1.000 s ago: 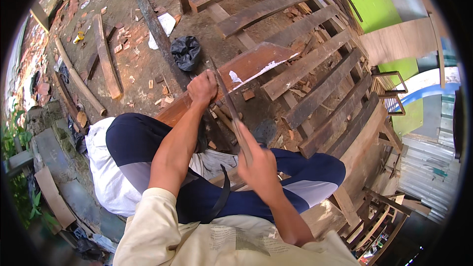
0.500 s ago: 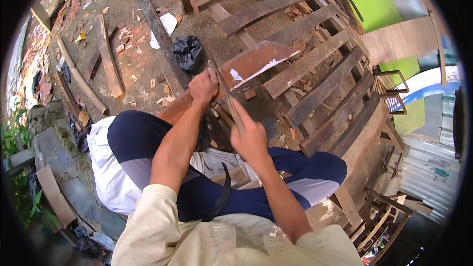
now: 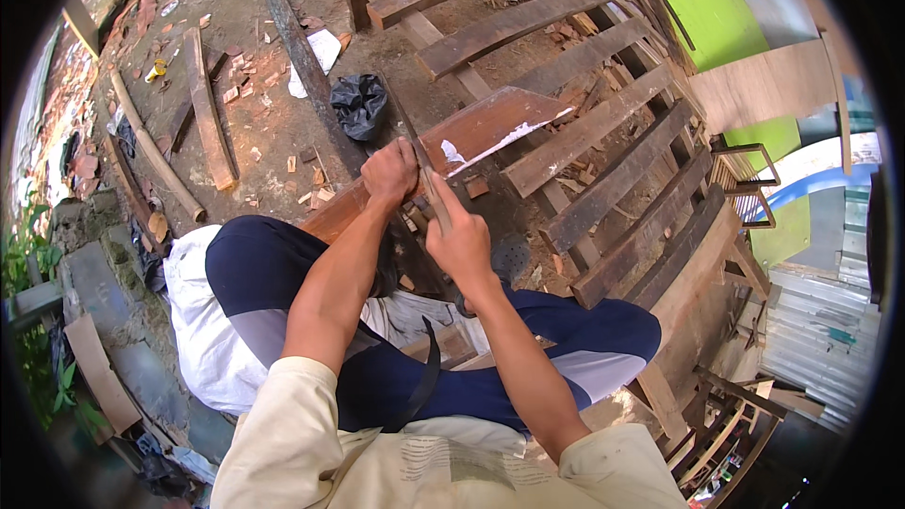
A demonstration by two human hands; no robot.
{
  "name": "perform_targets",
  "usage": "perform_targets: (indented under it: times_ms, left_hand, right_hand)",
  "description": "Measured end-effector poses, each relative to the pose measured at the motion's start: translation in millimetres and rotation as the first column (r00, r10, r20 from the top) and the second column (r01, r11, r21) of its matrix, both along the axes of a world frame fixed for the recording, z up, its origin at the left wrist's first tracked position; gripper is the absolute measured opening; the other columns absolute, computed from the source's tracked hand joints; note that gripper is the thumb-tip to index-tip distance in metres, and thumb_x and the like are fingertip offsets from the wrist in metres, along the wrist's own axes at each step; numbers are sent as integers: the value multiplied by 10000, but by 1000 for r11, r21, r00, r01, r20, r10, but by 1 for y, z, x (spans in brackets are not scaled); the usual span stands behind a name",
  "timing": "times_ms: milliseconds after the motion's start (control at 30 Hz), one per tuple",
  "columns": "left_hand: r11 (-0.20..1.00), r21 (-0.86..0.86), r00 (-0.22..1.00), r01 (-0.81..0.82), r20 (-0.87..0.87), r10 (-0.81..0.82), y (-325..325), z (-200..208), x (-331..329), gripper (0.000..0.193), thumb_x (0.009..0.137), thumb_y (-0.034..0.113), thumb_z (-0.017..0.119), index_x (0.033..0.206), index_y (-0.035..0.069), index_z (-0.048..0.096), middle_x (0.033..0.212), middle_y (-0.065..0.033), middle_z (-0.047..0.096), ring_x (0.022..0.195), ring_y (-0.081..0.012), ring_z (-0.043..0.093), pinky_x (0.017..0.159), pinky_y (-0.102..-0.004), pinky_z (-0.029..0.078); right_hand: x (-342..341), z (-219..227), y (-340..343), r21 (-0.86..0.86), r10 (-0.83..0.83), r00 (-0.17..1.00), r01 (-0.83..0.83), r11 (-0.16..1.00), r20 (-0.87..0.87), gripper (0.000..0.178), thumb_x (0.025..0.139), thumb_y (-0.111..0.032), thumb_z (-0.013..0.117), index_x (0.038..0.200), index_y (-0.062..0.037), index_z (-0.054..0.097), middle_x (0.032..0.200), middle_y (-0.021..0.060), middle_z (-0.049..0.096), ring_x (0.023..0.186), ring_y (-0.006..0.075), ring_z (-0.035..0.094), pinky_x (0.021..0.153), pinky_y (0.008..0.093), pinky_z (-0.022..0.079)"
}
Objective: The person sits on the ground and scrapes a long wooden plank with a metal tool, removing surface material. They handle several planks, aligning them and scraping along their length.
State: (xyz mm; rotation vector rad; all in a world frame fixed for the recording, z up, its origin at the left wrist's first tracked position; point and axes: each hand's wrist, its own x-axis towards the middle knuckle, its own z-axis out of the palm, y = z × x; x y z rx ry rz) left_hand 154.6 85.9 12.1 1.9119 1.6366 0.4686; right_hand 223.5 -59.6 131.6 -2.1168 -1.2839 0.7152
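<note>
A reddish-brown plank (image 3: 490, 127) with patches of white paint lies slantwise in front of me. My left hand (image 3: 391, 172) is closed over it, pressing it down from above. Just right of those knuckles, a handsaw (image 3: 407, 123) crosses the plank, its long thin blade seen almost edge-on and pointing away from me. The fingers of my right hand (image 3: 459, 243) are wrapped round its wooden handle, on the near side of the plank. What supports the plank beneath my hands is mostly hidden.
A slatted wooden frame (image 3: 566, 85) fills the ground to the right, partly under the plank's far end. Beyond my left hand sit a black plastic bag (image 3: 359, 106) and a long dark beam (image 3: 300, 52). Loose boards (image 3: 209, 108) and wood chips lie at left.
My right hand has pushed the handsaw forward and slightly left, along its blade, toward the plank. The left hand and the plank stay nearly in place.
</note>
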Motion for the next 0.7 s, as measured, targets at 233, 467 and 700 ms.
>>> perform_targets:
  times_ms: [233, 467, 700]
  left_hand:
    - [999, 22, 998, -40, -47, 41, 0, -12, -9, 496, 1012, 391, 410, 860, 34, 719, 821, -283, 686, 786, -476, 678, 758, -559, 521]
    - [999, 15, 998, -32, -45, 33, -2, -5, -7, 489, 1008, 393, 417, 861, 36, 718, 830, -276, 692, 799, -471, 681, 766, -551, 523]
    - [999, 5, 999, -41, -30, 41, -1, -6, -7, 490, 1007, 391, 421, 859, 32, 721, 829, -284, 687, 795, -473, 680, 766, -551, 523]
  right_hand:
    - [-17, 68, -115, 64, 25, 994, -19, 998, -103, 721, 770, 36, 617, 1471, -71, 484, 1121, 246, 688, 847, 433, 694, 699, 469, 563]
    - [-9, 80, -74, -113, 93, 996, -92, 989, -1, 749, 778, 50, 622, 1494, -88, 453, 1257, 221, 662, 997, 410, 692, 800, 444, 573]
    - [-23, 100, -101, -105, 72, 996, -78, 991, -61, 730, 812, 33, 634, 1503, -107, 445, 1193, 247, 678, 971, 420, 695, 802, 452, 568]
